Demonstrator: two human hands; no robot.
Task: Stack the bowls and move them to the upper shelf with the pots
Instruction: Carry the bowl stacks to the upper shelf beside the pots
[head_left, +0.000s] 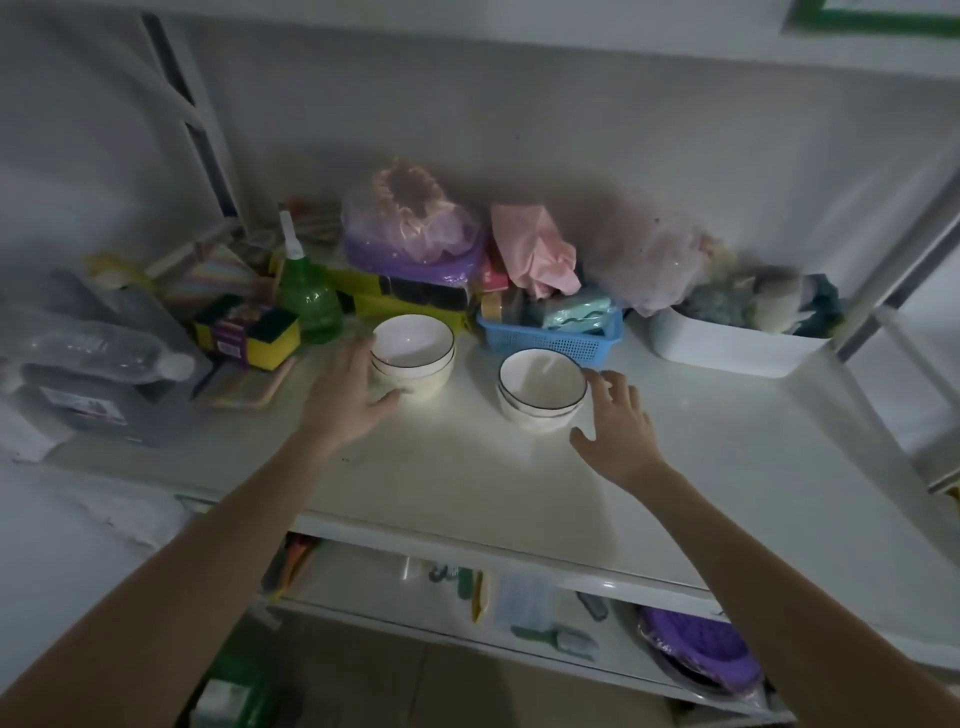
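Two small stacks of white bowls with dark rims stand on a white shelf (467, 467). The left stack (415, 358) holds two bowls, and my left hand (353, 400) wraps its left side, thumb touching the lower bowl. The right stack (540, 389) also holds two bowls. My right hand (618, 431) hovers just right of it with fingers spread, fingertips near the rim; whether they touch it I cannot tell. No pots or upper shelf surface are in view.
Behind the bowls stand a green spray bottle (306, 296), sponge packs (249, 332), a purple tub (415, 260), a blue basket (550, 332) and a white bin (737, 343). A clear bottle (104, 353) lies left. A lower shelf (467, 608) holds utensils and a purple item.
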